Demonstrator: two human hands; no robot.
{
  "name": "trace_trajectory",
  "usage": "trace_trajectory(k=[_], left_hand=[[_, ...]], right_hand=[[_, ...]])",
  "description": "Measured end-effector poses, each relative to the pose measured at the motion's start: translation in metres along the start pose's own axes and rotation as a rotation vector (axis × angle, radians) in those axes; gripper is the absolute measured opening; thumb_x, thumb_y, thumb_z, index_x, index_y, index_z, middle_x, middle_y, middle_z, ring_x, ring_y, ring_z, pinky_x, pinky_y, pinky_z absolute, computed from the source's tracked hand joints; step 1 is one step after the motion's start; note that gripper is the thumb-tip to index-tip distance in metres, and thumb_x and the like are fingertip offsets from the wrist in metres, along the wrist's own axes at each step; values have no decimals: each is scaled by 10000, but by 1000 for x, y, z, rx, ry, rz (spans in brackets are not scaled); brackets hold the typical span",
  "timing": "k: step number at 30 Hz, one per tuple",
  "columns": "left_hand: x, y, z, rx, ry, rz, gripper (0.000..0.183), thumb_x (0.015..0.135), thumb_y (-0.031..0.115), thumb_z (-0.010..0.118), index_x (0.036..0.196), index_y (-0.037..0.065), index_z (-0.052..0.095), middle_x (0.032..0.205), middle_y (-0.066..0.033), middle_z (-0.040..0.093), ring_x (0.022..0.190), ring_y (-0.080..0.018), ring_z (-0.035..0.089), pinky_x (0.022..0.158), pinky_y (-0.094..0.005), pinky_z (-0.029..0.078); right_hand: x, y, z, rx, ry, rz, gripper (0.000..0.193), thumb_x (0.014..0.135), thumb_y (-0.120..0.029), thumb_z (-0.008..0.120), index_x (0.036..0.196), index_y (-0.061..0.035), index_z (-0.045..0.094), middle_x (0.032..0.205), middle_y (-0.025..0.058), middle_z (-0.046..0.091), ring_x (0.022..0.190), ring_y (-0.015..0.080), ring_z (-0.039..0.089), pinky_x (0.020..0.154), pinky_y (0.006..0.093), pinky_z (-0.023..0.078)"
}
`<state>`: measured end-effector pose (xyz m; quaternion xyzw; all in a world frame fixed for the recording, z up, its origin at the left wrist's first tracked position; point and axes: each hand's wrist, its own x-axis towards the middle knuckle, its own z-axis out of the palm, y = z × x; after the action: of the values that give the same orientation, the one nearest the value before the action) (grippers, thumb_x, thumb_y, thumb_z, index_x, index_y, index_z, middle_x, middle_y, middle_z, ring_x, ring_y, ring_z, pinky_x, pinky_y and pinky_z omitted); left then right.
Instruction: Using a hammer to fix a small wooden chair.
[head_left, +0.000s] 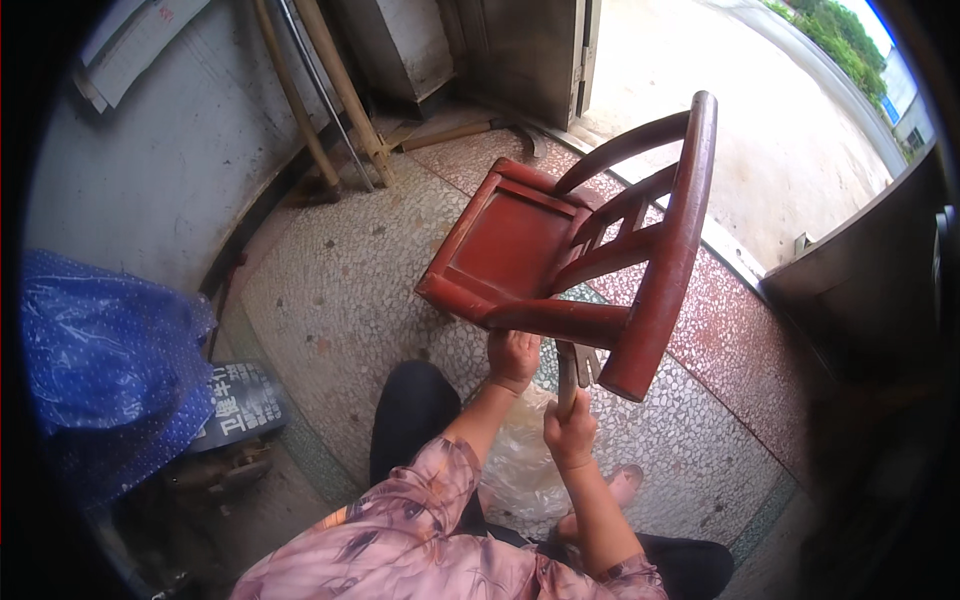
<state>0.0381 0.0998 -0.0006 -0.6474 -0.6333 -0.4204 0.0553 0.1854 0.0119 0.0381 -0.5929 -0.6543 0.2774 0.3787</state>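
Observation:
A dark red wooden chair (515, 242) is in front of me, its curved back toward the right. My left hand (513, 360) is closed at the near side of the chair, just under the seat edge; the seat frame hides its fingertips. A claw hammer (568, 378) is upright in my right hand (570, 432), fingers wrapped round its handle. The hammer's claw shows just below the chair's armrest, and part of its head is hidden behind the chair. The chair's legs are mostly out of sight beneath the seat.
Clear plastic sheeting (525, 455) lies on the speckled floor (330, 270) between my legs. Long wooden handles (340, 85) lean by the wall, near a long-handled tool (450, 135). A blue dotted cloth (110, 370) hangs at left. An open doorway is at upper right.

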Motion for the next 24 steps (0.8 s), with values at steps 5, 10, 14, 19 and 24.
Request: trace_trajectory(k=[5,10,14,19,24], left_hand=[[0,2,-1,29,29,-6,253,820,126,631,1058,41,634,997,-157,602,885,-385,571,796,-475,450],[3,3,-5,-26,17,-28,243,795,78,612,1032,33,639,1024,-174,610,921,-392,564,817,-469,453],[-2,0,-28,-221,-69,-35,259,804,60,595,1059,18,610,1021,-168,608,930,-390,561,833,-459,448],[-18,-29,-78,-202,-107,-56,356,795,90,617,1134,15,541,1106,-166,578,1004,-376,539,880,-450,432],[24,-18,-79,-254,-93,-112,489,769,90,663,1194,16,433,1194,-176,504,1085,-320,496,908,-387,419]], right_hand=[[5,7,-2,-159,-139,21,376,767,-105,615,1113,-57,476,710,212,590,635,430,603,557,488,481],[2,1,-6,1,-41,64,332,781,-78,626,1072,-70,467,746,170,559,647,385,597,583,449,467],[2,-1,-7,18,-14,55,344,770,-108,640,1078,-38,504,681,212,595,615,414,612,541,470,479],[-1,1,-6,71,26,75,313,769,-109,646,1047,-34,523,669,193,593,595,391,612,540,445,476],[-6,6,-6,53,-35,163,289,787,-102,649,1031,-71,497,722,94,513,593,230,522,581,357,446]])
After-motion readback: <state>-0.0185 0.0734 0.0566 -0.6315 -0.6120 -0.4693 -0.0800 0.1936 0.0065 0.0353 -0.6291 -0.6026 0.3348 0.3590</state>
